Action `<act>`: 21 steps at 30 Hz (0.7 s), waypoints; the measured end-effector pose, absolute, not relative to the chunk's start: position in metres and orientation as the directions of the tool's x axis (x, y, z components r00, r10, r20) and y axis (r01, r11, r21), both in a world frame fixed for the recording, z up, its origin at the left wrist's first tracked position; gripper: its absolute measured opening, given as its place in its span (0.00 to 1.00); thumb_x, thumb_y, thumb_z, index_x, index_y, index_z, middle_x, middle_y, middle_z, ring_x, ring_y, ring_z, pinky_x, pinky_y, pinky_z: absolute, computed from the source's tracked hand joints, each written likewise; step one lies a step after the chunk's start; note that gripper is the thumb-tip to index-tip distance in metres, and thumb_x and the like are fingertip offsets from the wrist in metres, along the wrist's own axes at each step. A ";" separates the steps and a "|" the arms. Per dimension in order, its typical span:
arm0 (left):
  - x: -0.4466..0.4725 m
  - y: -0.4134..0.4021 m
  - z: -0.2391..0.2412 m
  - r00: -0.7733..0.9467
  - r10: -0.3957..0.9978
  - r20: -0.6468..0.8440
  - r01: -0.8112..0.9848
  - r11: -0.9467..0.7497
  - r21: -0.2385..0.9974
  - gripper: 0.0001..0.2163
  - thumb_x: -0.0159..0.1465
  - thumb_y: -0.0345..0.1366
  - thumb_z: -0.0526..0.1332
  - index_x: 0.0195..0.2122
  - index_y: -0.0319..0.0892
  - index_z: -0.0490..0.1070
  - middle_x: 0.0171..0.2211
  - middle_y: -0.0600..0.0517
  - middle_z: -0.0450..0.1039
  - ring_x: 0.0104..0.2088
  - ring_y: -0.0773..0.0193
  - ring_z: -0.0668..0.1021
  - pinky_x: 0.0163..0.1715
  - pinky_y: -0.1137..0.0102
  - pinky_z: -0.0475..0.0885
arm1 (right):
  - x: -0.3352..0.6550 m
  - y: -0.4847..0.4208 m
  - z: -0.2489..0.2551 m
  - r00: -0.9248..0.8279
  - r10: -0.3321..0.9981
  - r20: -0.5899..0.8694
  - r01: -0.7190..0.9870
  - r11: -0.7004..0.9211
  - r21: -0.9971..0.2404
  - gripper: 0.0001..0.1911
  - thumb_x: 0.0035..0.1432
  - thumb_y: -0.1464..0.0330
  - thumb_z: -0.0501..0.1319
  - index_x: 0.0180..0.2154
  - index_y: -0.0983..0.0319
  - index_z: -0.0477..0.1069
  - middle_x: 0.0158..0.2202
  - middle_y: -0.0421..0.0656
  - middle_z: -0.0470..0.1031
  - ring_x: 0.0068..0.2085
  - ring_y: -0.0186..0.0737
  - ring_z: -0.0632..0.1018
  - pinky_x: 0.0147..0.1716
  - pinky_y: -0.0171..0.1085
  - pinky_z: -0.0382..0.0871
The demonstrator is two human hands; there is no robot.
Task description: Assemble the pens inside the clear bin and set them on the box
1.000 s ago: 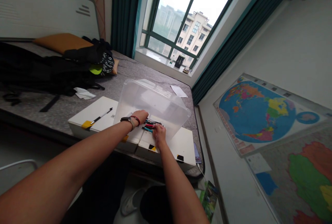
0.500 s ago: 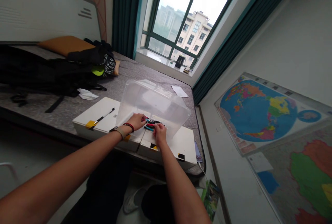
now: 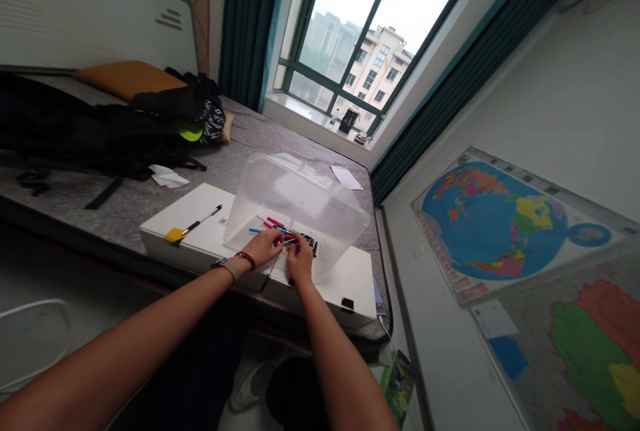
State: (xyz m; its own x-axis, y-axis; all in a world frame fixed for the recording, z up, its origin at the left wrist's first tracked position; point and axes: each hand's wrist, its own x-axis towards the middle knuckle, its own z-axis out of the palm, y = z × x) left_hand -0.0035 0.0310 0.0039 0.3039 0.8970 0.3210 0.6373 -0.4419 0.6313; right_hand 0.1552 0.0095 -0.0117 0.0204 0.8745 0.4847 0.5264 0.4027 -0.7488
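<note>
A clear plastic box (image 3: 295,201) lies tipped on its side on two flat white boxes (image 3: 350,271) at the bed's near edge. Several colored pens (image 3: 280,228) in red, pink, teal and black lie at the box's mouth. My left hand (image 3: 267,244), with a watch and a red band on the wrist, is closed round a bunch of these pens. My right hand (image 3: 300,254) is closed on the pens from the right, close beside the left hand.
A black pen with a yellow tag (image 3: 193,226) lies on the left white box. Black bags and clothes (image 3: 100,131) cover the grey bed behind, with an orange pillow (image 3: 120,78) and paper scraps (image 3: 167,178). A world map (image 3: 495,218) hangs on the right wall. A window (image 3: 360,38) is ahead.
Both hands have drawn back a little toward me with the pens, out of the clear box's mouth. Some pens now fan out to the left.
</note>
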 end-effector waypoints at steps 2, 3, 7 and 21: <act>-0.006 0.031 0.001 0.231 0.919 0.320 0.615 -0.393 0.684 0.06 0.59 0.35 0.57 0.34 0.42 0.73 0.32 0.50 0.76 0.34 0.63 0.77 0.38 0.70 0.71 | 0.155 0.010 -0.013 0.050 0.871 0.488 0.553 0.383 -0.740 0.21 0.56 0.75 0.52 0.51 0.61 0.70 0.49 0.47 0.75 0.48 0.44 0.75 0.53 0.43 0.65; -0.008 0.032 -0.001 0.181 0.936 0.303 0.603 -0.349 0.718 0.07 0.59 0.34 0.56 0.35 0.42 0.73 0.33 0.51 0.77 0.34 0.63 0.77 0.39 0.69 0.71 | 0.155 0.009 -0.013 0.068 0.872 0.486 0.564 0.368 -0.739 0.22 0.57 0.75 0.52 0.52 0.62 0.70 0.49 0.48 0.75 0.49 0.44 0.74 0.54 0.43 0.64; -0.015 0.039 -0.010 0.102 0.974 0.203 0.427 -0.228 0.875 0.12 0.56 0.29 0.54 0.39 0.42 0.72 0.39 0.51 0.78 0.37 0.65 0.78 0.41 0.69 0.73 | 0.154 0.008 -0.013 0.101 0.876 0.471 0.585 0.331 -0.741 0.20 0.58 0.75 0.51 0.51 0.62 0.70 0.49 0.49 0.75 0.49 0.44 0.74 0.54 0.43 0.63; -0.018 0.048 -0.022 0.034 0.985 0.169 -0.002 -0.169 0.986 0.13 0.55 0.44 0.64 0.36 0.41 0.76 0.33 0.49 0.79 0.35 0.60 0.80 0.40 0.65 0.75 | 0.153 0.006 -0.010 0.140 0.868 0.476 0.627 0.294 -0.721 0.12 0.63 0.69 0.50 0.43 0.61 0.70 0.42 0.47 0.76 0.44 0.43 0.74 0.46 0.40 0.65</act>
